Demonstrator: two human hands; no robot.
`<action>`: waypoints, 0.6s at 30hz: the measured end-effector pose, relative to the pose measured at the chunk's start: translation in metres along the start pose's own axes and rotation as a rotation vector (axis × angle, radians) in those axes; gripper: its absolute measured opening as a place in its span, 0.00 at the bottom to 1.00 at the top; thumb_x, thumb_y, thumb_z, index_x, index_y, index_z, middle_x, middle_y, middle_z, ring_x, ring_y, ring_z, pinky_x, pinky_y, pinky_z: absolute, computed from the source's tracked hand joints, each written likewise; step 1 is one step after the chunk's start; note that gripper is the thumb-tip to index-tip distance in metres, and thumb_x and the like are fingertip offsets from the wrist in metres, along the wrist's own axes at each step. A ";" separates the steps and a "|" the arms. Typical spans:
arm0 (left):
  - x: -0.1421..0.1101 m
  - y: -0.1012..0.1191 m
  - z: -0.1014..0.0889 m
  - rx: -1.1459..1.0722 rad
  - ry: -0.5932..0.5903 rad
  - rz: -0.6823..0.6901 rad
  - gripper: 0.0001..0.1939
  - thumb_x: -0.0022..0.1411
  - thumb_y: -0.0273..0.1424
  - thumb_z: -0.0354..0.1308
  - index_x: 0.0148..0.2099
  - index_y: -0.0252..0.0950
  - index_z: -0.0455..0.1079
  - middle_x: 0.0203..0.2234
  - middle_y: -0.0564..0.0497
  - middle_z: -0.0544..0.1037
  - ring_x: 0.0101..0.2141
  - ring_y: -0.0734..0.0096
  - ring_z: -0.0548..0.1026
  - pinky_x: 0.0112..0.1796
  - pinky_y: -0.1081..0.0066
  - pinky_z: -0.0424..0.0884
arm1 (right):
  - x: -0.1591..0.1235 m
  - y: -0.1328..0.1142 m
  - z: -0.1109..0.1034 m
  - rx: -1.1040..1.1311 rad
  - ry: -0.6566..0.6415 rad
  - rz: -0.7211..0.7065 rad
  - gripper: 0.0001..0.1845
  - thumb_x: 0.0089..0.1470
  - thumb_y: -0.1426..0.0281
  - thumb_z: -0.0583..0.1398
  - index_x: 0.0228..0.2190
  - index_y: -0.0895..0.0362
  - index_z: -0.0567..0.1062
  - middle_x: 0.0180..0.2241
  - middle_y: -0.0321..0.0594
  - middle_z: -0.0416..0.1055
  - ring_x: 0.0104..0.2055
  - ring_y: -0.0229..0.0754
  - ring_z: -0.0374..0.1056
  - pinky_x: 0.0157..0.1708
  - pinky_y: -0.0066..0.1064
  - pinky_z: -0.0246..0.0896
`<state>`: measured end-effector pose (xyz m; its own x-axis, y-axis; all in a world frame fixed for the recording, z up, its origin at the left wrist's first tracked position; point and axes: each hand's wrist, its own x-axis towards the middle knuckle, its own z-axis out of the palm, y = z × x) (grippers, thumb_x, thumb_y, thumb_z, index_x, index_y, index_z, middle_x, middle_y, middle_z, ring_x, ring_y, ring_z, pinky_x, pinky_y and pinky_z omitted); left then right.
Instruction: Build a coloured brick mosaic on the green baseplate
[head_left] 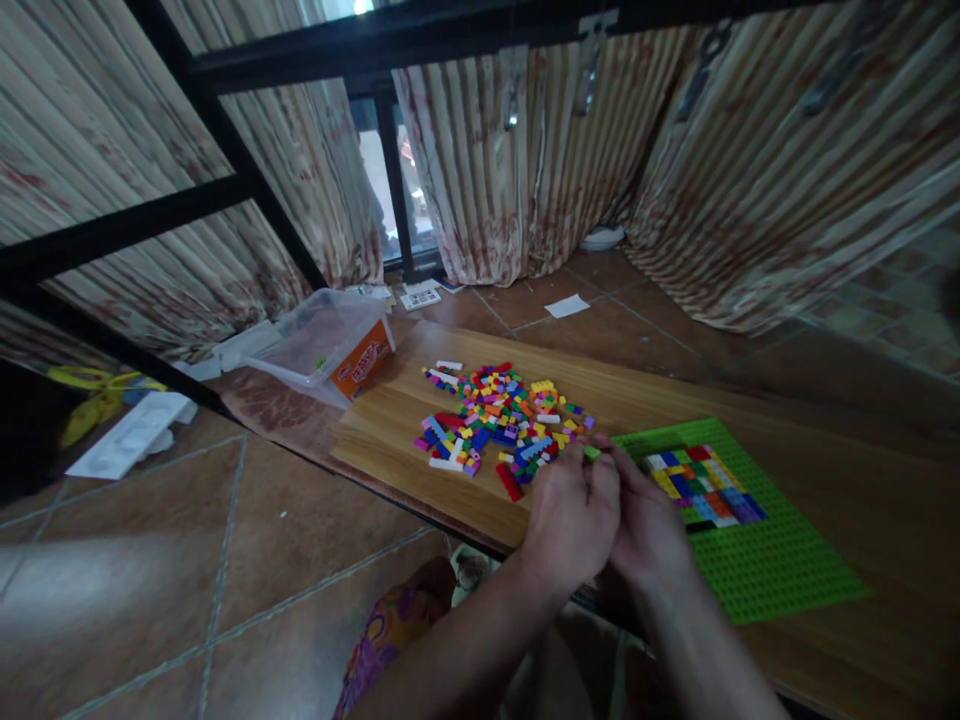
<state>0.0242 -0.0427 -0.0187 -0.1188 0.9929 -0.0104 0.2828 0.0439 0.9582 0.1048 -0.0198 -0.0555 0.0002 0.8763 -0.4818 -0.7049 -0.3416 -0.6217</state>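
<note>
Item: fingers (576, 453), belonging to both hands, are meeting tip to tip and pinching a small green brick (592, 453) between them. How the grip is being shared I cannot tell; the knuckles are hiding most of it.

Item: left hand (574, 505), curled, is sitting on the pile side. Right hand (652, 515), curled likewise, is sitting on the baseplate side, the nearer of the two to it.

Item: baseplate (795, 565), bright green, studded, four-cornered, is lying flat just to the right of the fingers. Its long axis is running slantwise, from the far left corner to the near right. The right hand and wrist are covering part of its left edge from where I'm standing.

Item: brick patch (701, 485), four-sided, is resting on the far left part of the baseplate, on the side toward the fingers. It is showing white, blue, yellow, red, green, orange and purple in small close-set blocks; a dark band is edging its left and near sides.

Item: pile of bricks (510, 405), mixed colours and lengths, is spreading loosely to the left of the fingers and beyond them. A long red brick (508, 482) is lying on its near side.

Item: worktop (382, 440), wood-grained, is carrying all of these.

Item: plastic box (300, 380), clear, orange-labelled, is standing past the worktop's left end.
</note>
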 end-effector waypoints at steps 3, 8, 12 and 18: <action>0.006 -0.006 -0.004 -0.087 0.060 -0.035 0.16 0.66 0.39 0.47 0.30 0.37 0.64 0.21 0.54 0.71 0.25 0.74 0.69 0.29 0.75 0.63 | 0.004 0.005 0.006 -0.112 -0.027 -0.109 0.14 0.41 0.70 0.66 0.34 0.54 0.76 0.31 0.33 0.77 0.24 0.34 0.69 0.24 0.25 0.65; 0.012 -0.008 -0.006 -0.359 0.108 -0.085 0.20 0.62 0.43 0.53 0.23 0.36 0.59 0.15 0.58 0.62 0.19 0.79 0.59 0.24 0.76 0.56 | 0.023 0.013 0.018 -0.387 -0.023 -0.385 0.14 0.38 0.66 0.67 0.31 0.56 0.75 0.25 0.34 0.74 0.23 0.36 0.66 0.26 0.30 0.63; 0.015 -0.005 -0.005 -0.508 0.178 -0.096 0.21 0.61 0.41 0.55 0.22 0.36 0.56 0.15 0.60 0.57 0.19 0.81 0.54 0.23 0.76 0.53 | 0.041 0.016 0.021 -0.689 -0.078 -0.653 0.12 0.40 0.62 0.62 0.29 0.56 0.76 0.31 0.40 0.74 0.36 0.45 0.69 0.39 0.39 0.64; 0.017 -0.005 -0.004 -0.581 0.185 -0.122 0.15 0.62 0.38 0.52 0.26 0.35 0.61 0.17 0.59 0.56 0.20 0.80 0.54 0.22 0.76 0.52 | 0.046 0.015 0.023 -0.886 -0.212 -0.894 0.12 0.47 0.64 0.56 0.33 0.53 0.76 0.37 0.41 0.73 0.42 0.46 0.68 0.47 0.40 0.62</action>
<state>0.0167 -0.0268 -0.0229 -0.2950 0.9467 -0.1298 -0.3016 0.0366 0.9527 0.0780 0.0234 -0.0724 0.0577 0.9264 0.3722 0.1944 0.3553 -0.9143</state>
